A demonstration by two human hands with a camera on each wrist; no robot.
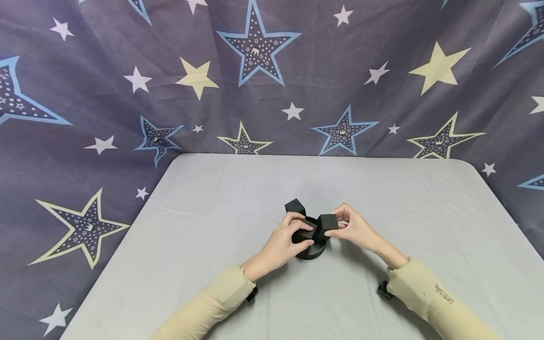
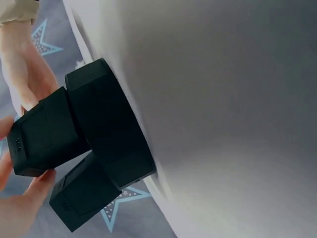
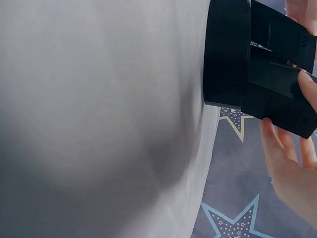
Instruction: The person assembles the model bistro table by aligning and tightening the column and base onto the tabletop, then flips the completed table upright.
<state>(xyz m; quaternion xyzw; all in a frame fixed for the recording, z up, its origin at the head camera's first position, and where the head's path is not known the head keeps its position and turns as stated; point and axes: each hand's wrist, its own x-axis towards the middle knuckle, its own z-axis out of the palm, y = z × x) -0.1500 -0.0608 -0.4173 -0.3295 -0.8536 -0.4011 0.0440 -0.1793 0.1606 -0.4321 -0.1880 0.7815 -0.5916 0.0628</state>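
Observation:
A round black base (image 1: pixel 311 253) stands on the table, with several black rectangular blocks sticking up from it at different angles. My left hand (image 1: pixel 278 243) grips the front-left block (image 1: pixel 307 230) between thumb and fingers. The right hand (image 1: pixel 359 231) pinches the right block (image 1: pixel 328 221) by its sides. A further block (image 1: pixel 295 207) rises behind the left fingers, held by neither hand. In the left wrist view, small markings show on the end of the left-held block (image 2: pixel 47 134). The right wrist view shows the right-held block (image 3: pixel 280 94) against the base (image 3: pixel 227 54).
A pale grey cloth covers the table (image 1: pixel 204 208). Behind it and at the sides hangs a dark curtain (image 1: pixel 293 132) patterned with stars. A small black device (image 1: pixel 385 290) sits at the right sleeve's cuff, and another (image 1: pixel 251 294) at the left.

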